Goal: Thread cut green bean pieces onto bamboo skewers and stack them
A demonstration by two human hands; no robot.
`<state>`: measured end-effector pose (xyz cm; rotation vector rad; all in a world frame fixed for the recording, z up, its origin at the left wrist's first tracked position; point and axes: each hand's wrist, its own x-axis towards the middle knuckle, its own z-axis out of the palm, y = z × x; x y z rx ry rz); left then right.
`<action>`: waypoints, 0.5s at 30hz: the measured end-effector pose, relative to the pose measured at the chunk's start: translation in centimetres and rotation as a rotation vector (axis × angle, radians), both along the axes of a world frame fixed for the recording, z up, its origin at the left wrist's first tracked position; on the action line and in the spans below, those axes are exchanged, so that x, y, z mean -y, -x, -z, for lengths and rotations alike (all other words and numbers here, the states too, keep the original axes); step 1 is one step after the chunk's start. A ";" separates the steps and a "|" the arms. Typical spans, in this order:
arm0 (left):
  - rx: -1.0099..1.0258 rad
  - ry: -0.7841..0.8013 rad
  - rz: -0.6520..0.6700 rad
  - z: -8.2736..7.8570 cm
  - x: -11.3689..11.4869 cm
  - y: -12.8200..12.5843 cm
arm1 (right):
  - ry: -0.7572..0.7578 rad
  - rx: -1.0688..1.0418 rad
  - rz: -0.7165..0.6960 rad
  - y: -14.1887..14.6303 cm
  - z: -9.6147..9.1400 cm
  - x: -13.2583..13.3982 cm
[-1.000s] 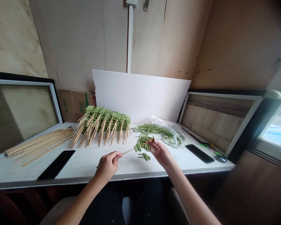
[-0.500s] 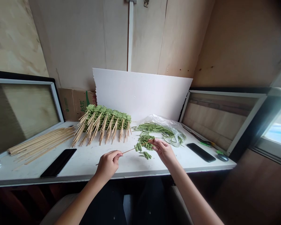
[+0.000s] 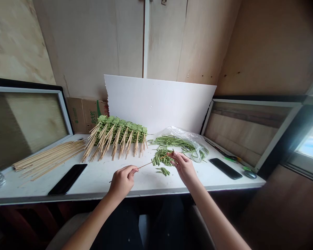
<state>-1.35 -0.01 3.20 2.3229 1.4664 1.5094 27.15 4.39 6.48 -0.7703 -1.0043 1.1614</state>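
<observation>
My left hand (image 3: 123,180) is closed around the lower end of a thin bamboo skewer (image 3: 145,165) that slants up to the right. A few green bean pieces (image 3: 155,160) sit threaded on the skewer near its tip. My right hand (image 3: 183,166) pinches a green bean piece (image 3: 170,153) at the skewer's tip. Loose cut bean pieces (image 3: 163,171) lie on the white table (image 3: 99,180) just below the skewer.
A stack of finished bean skewers (image 3: 118,134) lies at the back. Bare bamboo skewers (image 3: 48,158) lie at left beside a black phone (image 3: 67,178). A plastic bag of long beans (image 3: 181,143), another phone (image 3: 225,168), and a white board (image 3: 156,102) stand right and behind.
My right hand has brought a bean piece onto the skewer's tip. The view has shifted slightly; my left hand keeps holding the skewer in much the same place.
</observation>
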 end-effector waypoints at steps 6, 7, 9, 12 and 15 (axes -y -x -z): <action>0.012 -0.024 0.007 0.2 0.0 -0.1 | -0.013 -0.033 0.075 0.9 0.5 0.1; 0.011 -0.028 0.007 0.2 0.0 -0.2 | -0.016 -0.040 0.092 1.2 0.6 0.1; 0.006 -0.035 0.006 0.3 0.1 -0.3 | -0.016 -0.053 0.117 1.6 0.7 0.3; -0.005 -0.041 0.009 0.2 0.3 -0.4 | -0.013 -0.071 0.132 2.0 0.8 0.5; -0.009 -0.051 0.014 0.3 0.3 -0.3 | -0.014 -0.075 0.130 2.2 0.9 0.6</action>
